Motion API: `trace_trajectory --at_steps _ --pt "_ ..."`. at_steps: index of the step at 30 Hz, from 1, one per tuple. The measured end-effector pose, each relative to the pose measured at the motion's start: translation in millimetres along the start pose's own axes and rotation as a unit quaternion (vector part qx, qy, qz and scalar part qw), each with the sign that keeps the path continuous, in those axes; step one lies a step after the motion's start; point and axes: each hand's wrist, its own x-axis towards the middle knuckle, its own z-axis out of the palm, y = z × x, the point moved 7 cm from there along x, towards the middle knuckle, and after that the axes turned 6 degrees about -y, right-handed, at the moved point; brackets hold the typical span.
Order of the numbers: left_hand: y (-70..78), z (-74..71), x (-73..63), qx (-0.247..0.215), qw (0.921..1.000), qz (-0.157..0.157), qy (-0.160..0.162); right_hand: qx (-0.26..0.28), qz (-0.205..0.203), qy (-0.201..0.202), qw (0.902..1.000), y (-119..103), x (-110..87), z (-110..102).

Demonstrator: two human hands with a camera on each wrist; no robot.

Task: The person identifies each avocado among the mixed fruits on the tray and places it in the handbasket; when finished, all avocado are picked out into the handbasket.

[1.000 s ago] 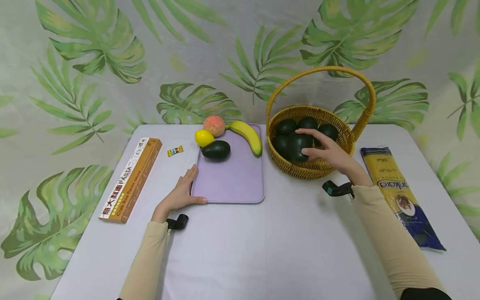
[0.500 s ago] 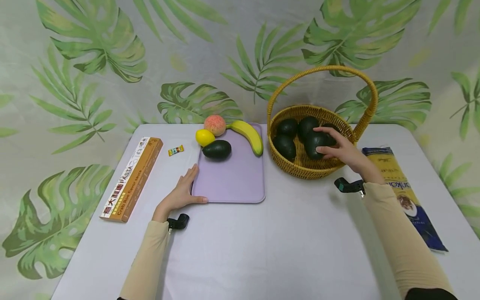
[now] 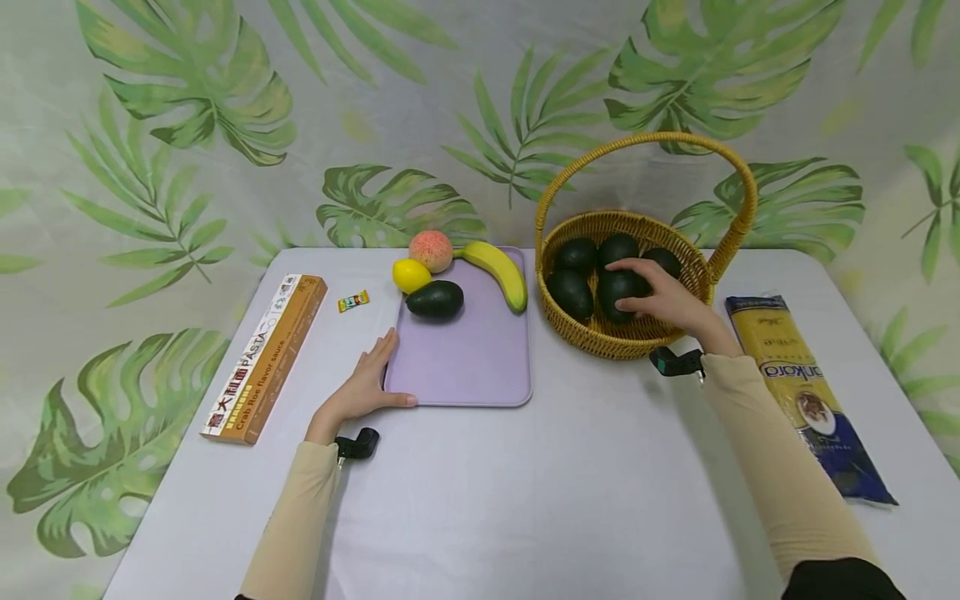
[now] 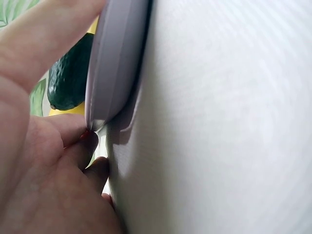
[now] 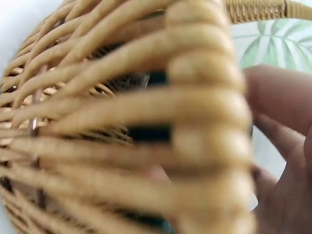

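Observation:
My right hand (image 3: 663,296) reaches into a yellow wicker basket (image 3: 600,340), its thumb and fingers around a dark green avocado (image 3: 617,293). Several other avocados lie about it in the basket. In the right wrist view the basket's wall (image 5: 204,107) covers most of that grip. My left hand (image 3: 362,385) rests at the near left corner of a lilac tray (image 3: 465,367), with the thumb along the front edge and fingers along the left side. The left wrist view has the thumb and fingers against the tray's rim (image 4: 114,63). On the tray lies another avocado (image 3: 435,300).
A lemon (image 3: 411,275), a peach (image 3: 431,250) and a banana (image 3: 497,271) lie at the tray's back. A pasta box (image 3: 266,358) and a small wrapped candy (image 3: 353,301) lie to the left. Right of the basket is a yellow and blue packet (image 3: 810,400).
My right hand has shifted the avocado it holds rightward within the basket, then partly back left. My left hand and the tray have stayed put.

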Motion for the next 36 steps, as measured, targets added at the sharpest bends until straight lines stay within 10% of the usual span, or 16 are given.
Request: trace_trajectory --at_steps 19,27,36 --pt "0.0 0.2 -0.3 -0.004 1.0000 0.004 0.002 -0.083 0.030 0.011 0.9960 -2.7 -1.7 -1.7" --pt "-0.9 0.0 -1.0 -0.004 1.0000 0.004 0.002 0.082 -0.010 0.024 0.9963 -32.9 -8.7 0.8" --pt "-0.3 0.1 -0.5 -0.003 1.0000 0.004 -0.001 0.162 -0.113 -0.039 0.9795 -82.7 18.1 58.2"
